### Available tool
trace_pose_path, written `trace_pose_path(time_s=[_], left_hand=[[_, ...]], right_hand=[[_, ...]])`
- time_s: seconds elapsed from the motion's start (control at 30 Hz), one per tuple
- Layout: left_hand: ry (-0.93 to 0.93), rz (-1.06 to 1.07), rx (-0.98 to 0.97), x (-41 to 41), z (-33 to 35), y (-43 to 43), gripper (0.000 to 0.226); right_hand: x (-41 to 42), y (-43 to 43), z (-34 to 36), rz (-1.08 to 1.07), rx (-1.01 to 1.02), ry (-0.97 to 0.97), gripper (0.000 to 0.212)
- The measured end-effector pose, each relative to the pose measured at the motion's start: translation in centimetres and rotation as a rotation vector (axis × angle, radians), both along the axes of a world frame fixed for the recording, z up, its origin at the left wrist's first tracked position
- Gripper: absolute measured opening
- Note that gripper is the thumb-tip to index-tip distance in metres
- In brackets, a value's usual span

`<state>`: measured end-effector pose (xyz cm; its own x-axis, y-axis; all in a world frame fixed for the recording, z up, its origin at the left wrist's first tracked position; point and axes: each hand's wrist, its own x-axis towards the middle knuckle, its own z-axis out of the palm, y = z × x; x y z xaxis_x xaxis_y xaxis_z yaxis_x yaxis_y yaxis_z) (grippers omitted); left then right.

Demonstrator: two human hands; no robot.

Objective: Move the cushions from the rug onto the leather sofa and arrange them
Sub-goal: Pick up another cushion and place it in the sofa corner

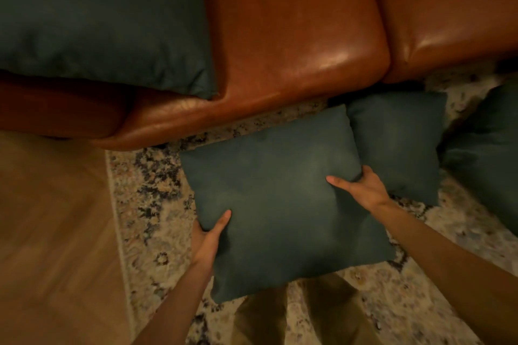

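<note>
A dark teal cushion [277, 199] is in front of the brown leather sofa [302, 36], over the patterned rug [157, 204]. My left hand [208, 241] grips its lower left edge, thumb on top. My right hand [361, 187] holds its right edge, thumb pressed into the fabric. A second teal cushion [400, 143] lies on the rug just right of it, and a third [487, 157] shows at the right border. A larger teal cushion [101, 19] rests on the sofa's left seat.
Wooden floor [50, 218] runs along the left of the rug's border. My khaki trouser legs [305, 314] are at the bottom centre. The sofa's middle and right seat pads are bare leather.
</note>
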<state>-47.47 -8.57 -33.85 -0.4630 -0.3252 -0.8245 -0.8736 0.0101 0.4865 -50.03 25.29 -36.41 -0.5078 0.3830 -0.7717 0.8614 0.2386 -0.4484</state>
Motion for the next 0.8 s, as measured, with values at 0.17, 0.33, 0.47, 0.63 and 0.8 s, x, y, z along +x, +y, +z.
trace_pose_path(time_s=[0.17, 0.33, 0.47, 0.63, 0.8], left_hand=[[0.000, 0.027, 0.060, -0.1, 9.0, 0.8, 0.087], [-0.015, 0.132, 0.172, -2.1, 16.5, 1.9, 0.040], [-0.010, 0.099, 0.244, -3.3, 22.5, 3.4, 0.052], [0.066, 0.014, 0.324, -4.5, 29.6, 3.7, 0.079], [0.177, -0.134, 0.203, -7.3, 33.9, 3.9, 0.097]], right_hand=[[0.3, 1.4, 9.6, -0.045, 0.031, 0.070, 0.080], [0.8, 2.3, 16.5, -0.111, 0.047, 0.114, 0.085], [1.1, 3.9, 21.2, -0.185, 0.029, 0.143, 0.078], [0.6, 5.0, 25.3, -0.296, -0.079, 0.168, 0.092], [-1.9, 4.7, 28.0, -0.322, -0.131, 0.222, 0.083]])
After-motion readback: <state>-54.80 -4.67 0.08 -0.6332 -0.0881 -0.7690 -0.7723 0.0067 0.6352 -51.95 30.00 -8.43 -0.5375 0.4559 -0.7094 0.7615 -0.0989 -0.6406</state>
